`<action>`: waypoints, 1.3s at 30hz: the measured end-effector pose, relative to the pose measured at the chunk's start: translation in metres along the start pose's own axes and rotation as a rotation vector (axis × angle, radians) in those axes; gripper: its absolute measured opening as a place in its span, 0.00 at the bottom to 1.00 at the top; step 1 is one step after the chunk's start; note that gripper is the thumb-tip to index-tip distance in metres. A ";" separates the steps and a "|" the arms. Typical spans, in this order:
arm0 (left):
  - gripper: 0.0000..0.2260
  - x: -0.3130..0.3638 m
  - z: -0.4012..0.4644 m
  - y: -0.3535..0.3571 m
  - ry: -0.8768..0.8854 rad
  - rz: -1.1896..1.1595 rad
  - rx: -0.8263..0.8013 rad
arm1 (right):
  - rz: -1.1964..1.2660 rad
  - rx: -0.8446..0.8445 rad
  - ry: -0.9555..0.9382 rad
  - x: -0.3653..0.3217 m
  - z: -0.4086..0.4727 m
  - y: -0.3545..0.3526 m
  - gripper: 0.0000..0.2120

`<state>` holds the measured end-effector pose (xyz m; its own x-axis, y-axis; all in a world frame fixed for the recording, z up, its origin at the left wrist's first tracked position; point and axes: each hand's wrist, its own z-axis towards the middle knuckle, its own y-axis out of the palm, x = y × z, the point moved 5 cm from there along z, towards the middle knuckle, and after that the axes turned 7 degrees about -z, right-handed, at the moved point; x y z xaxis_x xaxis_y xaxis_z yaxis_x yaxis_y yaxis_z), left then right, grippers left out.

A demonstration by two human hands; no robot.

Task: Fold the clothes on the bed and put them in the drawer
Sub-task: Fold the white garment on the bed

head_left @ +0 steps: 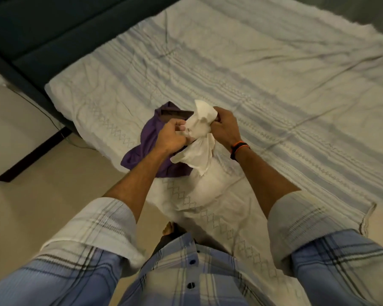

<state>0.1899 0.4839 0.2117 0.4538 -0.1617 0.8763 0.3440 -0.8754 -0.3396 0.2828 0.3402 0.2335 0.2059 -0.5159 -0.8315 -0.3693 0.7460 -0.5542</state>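
A crumpled white garment (200,138) hangs in the air above the bed's near corner. My left hand (170,135) pinches its left side and my right hand (224,127) grips its upper right part, so the cloth bunches between them and its lower end dangles. A purple garment (146,142) lies rumpled on the bed (274,89) just behind and below my left hand, partly hidden by my hands and the white cloth. No drawer is in view.
The bed carries a pale striped, patterned sheet that hangs over the near corner toward my legs. A dark headboard (53,29) runs along the far left. Light floor (31,195) lies to the left, with a dark bed leg (33,155) and a thin cable.
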 end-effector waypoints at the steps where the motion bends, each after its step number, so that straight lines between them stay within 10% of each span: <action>1: 0.27 0.007 -0.002 -0.001 0.019 0.018 0.001 | 0.021 0.009 -0.011 -0.005 0.004 -0.006 0.14; 8: 0.37 0.078 -0.021 -0.008 0.213 0.085 0.063 | 0.176 0.093 -0.158 -0.053 0.019 -0.047 0.06; 17: 0.02 0.153 -0.040 -0.032 0.423 0.062 0.197 | 0.262 0.214 -0.191 -0.111 0.004 -0.096 0.07; 39: 0.10 0.226 -0.140 -0.002 0.642 -0.130 -0.240 | 0.395 0.483 -0.159 -0.169 -0.124 -0.203 0.13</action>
<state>0.1767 0.3857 0.4581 -0.1802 -0.2215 0.9584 0.1382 -0.9704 -0.1983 0.2106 0.2239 0.4908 0.2838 -0.1228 -0.9510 -0.0026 0.9917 -0.1288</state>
